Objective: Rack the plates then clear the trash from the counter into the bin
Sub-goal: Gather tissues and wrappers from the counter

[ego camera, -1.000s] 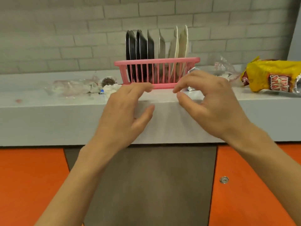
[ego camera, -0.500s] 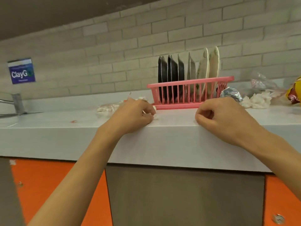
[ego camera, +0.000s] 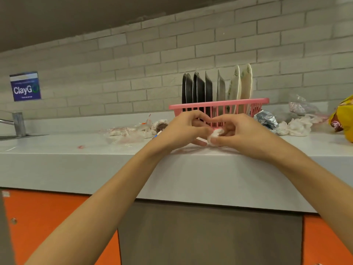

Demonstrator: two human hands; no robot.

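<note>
We are balling the white tissue (ego camera: 214, 137) tightly between left hand (ego camera: 183, 129) and right hand (ego camera: 241, 131), both curling round it.

Rack (ego camera: 219, 106): sat on the worktop (ego camera: 57, 150).
Plates (ego camera: 208, 87): stood upright in the rack.
Wrappers (ego camera: 129, 131): lay left of the rack.
Tissues (ego camera: 296, 127): lay right of it.
Tap (ego camera: 18, 123): stood at the far left.

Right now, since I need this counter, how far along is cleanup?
Done: plates stand in the pink dish rack. In hand: left hand and right hand pinch a crumpled tissue. Remaining: plastic wrappers, foil, more tissues and a yellow chip bag on the counter; no bin visible.
</note>
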